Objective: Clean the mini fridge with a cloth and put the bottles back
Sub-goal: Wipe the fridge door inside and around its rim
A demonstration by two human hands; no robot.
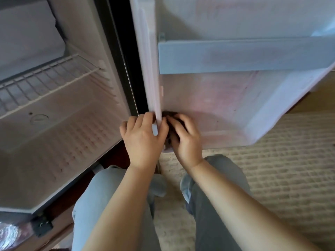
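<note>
The white mini fridge (72,134) stands open at the left, with a wire shelf (45,82) inside and no bottles in view. Its open door (226,115) fills the upper right, showing a grey-blue door rack (235,55). My left hand (143,140) grips the door's hinge-side gasket edge near the bottom. My right hand (184,140) holds a dark brown cloth (169,115) against the door's inner lower corner; most of the cloth is hidden under the fingers.
Beige textured carpet (272,169) covers the floor at the right. My knees in grey jeans (108,205) are below the door. A dark wooden cabinet base with a black hinge (42,225) runs along the lower left.
</note>
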